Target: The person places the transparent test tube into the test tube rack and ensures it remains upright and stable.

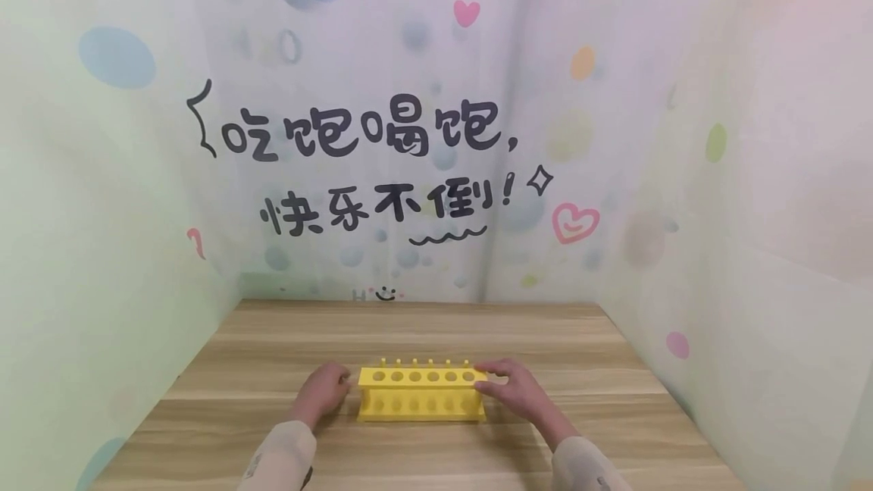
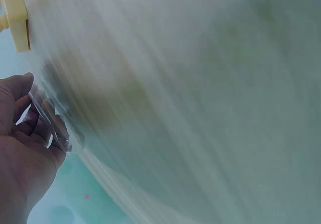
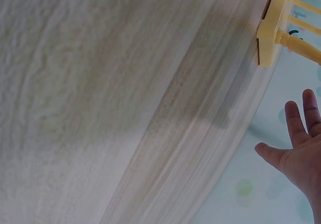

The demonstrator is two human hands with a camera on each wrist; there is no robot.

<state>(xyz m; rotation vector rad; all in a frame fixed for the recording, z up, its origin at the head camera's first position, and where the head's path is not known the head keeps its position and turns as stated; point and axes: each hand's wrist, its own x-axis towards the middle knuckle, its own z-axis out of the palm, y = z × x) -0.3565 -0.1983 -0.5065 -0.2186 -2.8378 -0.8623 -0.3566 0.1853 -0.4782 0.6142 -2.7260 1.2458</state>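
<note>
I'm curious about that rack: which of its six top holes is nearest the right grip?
The rightmost top hole in the rack, beside the right grip; the other five lie farther left.

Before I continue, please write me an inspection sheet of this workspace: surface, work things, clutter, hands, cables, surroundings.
Surface: wood-grain table.
Work things: yellow rack, upright, six holes along its top, nothing seen in them; clear object, exact shape hard to tell.
Clutter: nothing seen.
Hands: left hand holds the clear object by the rack's left end; right hand at its right end, fingers spread, contact uncertain.
Cables: nothing seen.
Surroundings: pale walls, black writing at the back.
</note>
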